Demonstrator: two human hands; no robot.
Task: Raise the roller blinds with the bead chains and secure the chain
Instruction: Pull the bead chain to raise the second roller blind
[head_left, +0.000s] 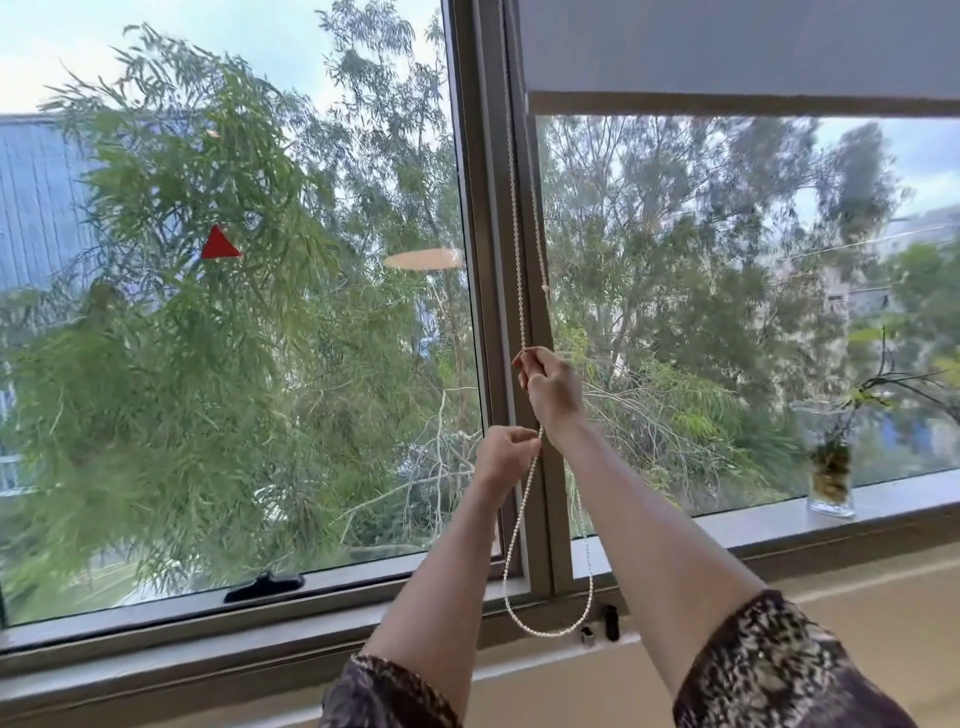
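Note:
A white bead chain (519, 249) hangs in two strands along the window's middle post and ends in a loose loop (540, 633) just above the sill. My right hand (550, 389) pinches one strand higher up. Below it and to the left, my left hand (506, 457) pinches the chain between thumb and fingers. The grey roller blind (727, 47) on the right pane is rolled high, with its bottom bar (743, 103) near the top of the glass. The left pane has no blind in view.
A small chain clip (588, 636) and a black fitting (612, 621) sit on the frame under the loop. A black window latch (265, 586) lies on the left pane's lower frame. A glass vase with a plant (831, 467) stands on the sill at right.

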